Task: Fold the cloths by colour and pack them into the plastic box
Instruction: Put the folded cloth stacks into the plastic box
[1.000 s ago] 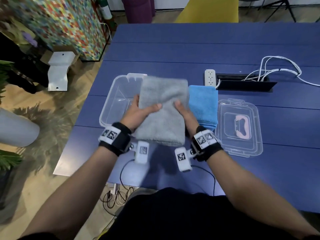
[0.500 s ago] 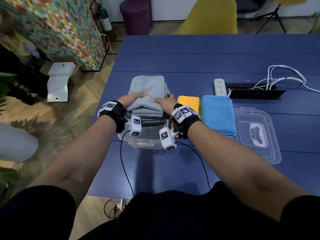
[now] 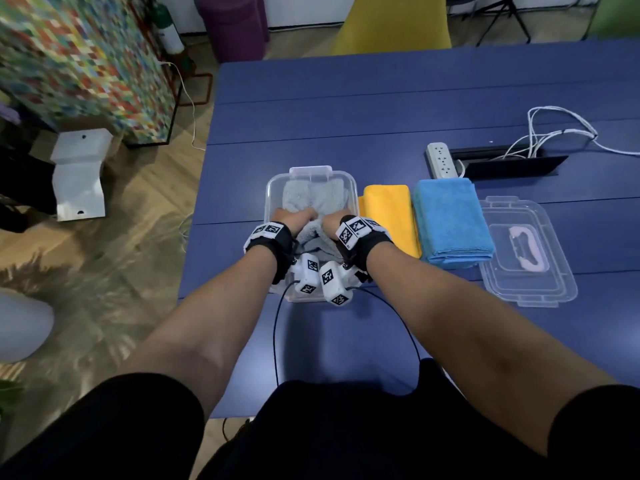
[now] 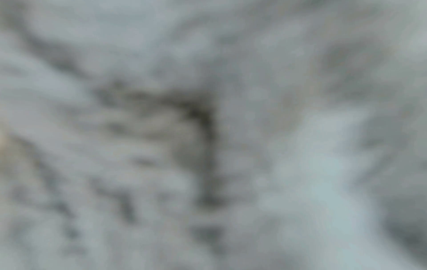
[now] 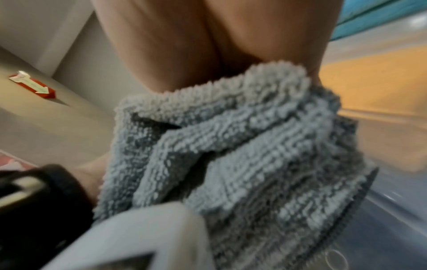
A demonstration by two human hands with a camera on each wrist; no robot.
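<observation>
Your left hand [image 3: 294, 217]: down inside the plastic box [image 3: 273, 188], on the left side of the grey cloth [image 3: 313, 199]; the fingers curl down into the pile, but whether they clamp it or only push on it, you cannot tell from the head view.
Left wrist view: filled with blurred grey towelling [image 4: 231, 73]; no fingers can be made out.
Your right hand [image 3: 334, 221]: beside the left, at the cloth's right side. In the right wrist view the fingers [image 5: 184, 45] run down into a bunched fold of the cloth [image 5: 242, 146] and their tips are buried in it.
Grey cloth: in the box, flat at the far end, rumpled and raised under your wrists at the near end.
Box: on the blue table [image 3: 346, 109], close to its left edge; both wrist cameras hang over its near rim and hide it.
Yellow cloth [image 3: 389, 213]: folded, lying just right of the box, touching its wall or nearly so.
Blue cloth [image 3: 450, 223]: folded, right beside the yellow one.
Lid [image 3: 526, 251]: clear, flat on the table to the right of the blue cloth, with a pale pink handle.
Farther back: a white power strip [image 3: 441, 160] and white cables [image 3: 554, 133] by a black slot in the table.
</observation>
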